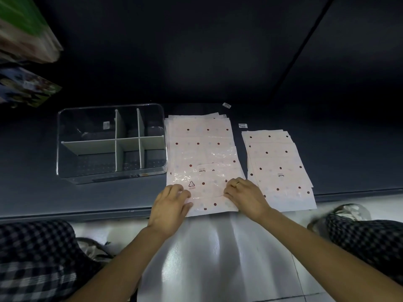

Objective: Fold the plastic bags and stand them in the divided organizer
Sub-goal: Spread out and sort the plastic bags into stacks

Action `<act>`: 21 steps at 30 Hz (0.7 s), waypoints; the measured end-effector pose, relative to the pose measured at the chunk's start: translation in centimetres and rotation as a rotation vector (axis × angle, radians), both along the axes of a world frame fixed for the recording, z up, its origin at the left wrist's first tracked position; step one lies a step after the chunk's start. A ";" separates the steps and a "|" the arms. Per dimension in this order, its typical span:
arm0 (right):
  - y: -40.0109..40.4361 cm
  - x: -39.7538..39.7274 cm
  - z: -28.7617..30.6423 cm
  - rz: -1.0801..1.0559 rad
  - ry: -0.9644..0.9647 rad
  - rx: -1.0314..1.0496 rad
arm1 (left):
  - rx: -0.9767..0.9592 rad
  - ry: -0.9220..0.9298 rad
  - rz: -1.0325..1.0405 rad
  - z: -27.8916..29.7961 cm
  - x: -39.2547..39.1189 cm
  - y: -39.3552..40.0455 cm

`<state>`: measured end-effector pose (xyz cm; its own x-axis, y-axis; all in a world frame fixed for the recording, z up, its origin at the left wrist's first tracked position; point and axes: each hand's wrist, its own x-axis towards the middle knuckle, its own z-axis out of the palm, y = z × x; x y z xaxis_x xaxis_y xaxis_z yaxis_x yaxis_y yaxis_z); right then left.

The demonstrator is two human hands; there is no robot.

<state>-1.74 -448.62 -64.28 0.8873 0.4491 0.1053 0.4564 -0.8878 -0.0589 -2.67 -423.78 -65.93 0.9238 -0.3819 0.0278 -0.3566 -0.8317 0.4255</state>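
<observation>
First fold starting: left hand (172,200) and right hand (243,195) pinch top bag's (202,171) near edge; next, carry it away, crease flat.

Bare forearms, a ring (237,183) on the right hand (246,196), dark-and-white checked trousers (37,253) over both knees

A dark mat (43,192) is spread over a pale glossy floor (218,247), its near edge running across the view. Two small white labels (226,105) are seen on the mat, one farther back and one (243,125) nearer. Blurred colourful packaging (26,88) is seen at the upper left. Checked fabric (37,258) is seen at the lower left and lower right corners.
</observation>
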 end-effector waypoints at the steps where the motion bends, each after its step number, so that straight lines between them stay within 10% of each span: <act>1: 0.0 0.0 0.1 0.008 0.008 -0.008 | -0.013 0.007 -0.002 0.0 0.1 0.0; 11: -2.2 0.4 3.2 -0.110 0.703 0.318 | -0.226 0.258 0.091 0.6 1.6 1.0; 21: -1.7 5.4 2.0 -0.425 0.594 0.418 | -0.542 0.441 0.318 1.4 3.2 -1.4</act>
